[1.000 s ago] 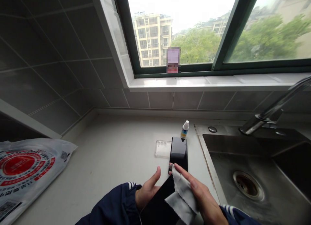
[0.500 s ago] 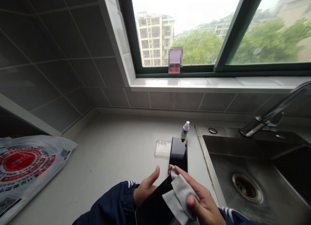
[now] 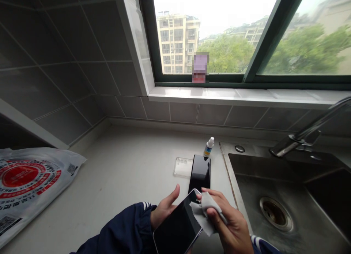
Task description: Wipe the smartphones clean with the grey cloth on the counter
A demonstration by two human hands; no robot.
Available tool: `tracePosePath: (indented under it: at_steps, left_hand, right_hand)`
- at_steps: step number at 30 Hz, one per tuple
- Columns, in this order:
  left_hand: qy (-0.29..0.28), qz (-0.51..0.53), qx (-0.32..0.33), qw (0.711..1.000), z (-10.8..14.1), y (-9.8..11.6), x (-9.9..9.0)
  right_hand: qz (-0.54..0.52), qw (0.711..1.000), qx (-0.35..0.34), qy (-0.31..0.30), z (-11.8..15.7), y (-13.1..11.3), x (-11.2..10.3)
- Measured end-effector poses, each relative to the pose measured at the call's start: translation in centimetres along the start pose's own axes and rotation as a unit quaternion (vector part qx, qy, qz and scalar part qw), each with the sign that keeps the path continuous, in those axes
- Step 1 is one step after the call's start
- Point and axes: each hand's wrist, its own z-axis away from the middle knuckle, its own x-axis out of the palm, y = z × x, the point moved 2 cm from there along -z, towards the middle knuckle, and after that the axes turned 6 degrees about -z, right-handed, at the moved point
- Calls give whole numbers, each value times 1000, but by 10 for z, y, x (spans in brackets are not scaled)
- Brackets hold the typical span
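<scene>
My left hand point(image 3: 164, 212) holds a smartphone point(image 3: 175, 226) with a dark screen from its left side. Its thumb sticks up clear of the glass, and its other fingers are mostly hidden behind the phone. Pinched in my right hand point(image 3: 233, 224) is a light grey cloth point(image 3: 206, 214) with zigzag edges, bunched over the phone's upper right edge. Just beyond, a second black phone-like device point(image 3: 200, 171) lies on the counter, its near end hidden by my hands. Left of it is a clear phone case point(image 3: 182, 167). A small white-capped bottle point(image 3: 208, 147) stands behind.
A white counter point(image 3: 123, 173) runs under everything. On the right is a steel sink point(image 3: 263, 184) with a chrome faucet point(image 3: 290, 142). A printed plastic bag point(image 3: 35, 184) lies at the left. Behind are a tiled wall and a window sill point(image 3: 219, 94).
The cloth has shifted from across the phone's upper screen toward its right edge, and is more bunched. More of the phone's top end shows now.
</scene>
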Motion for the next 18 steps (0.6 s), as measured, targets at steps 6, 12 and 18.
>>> tracePosePath:
  at_steps: [6,12,18]
  left_hand:
    - [-44,-31,16,998,-2,7,6]
    - [-62,-26,9,998,-3,7,12]
    - [-25,2,20,999,-3,0,8]
  right_hand:
    - [113,989,-89,-17,2,-7,7]
    - [184,974,-120,-51,4,-6,12]
    - [148,980,-115,-74,4,5,9]
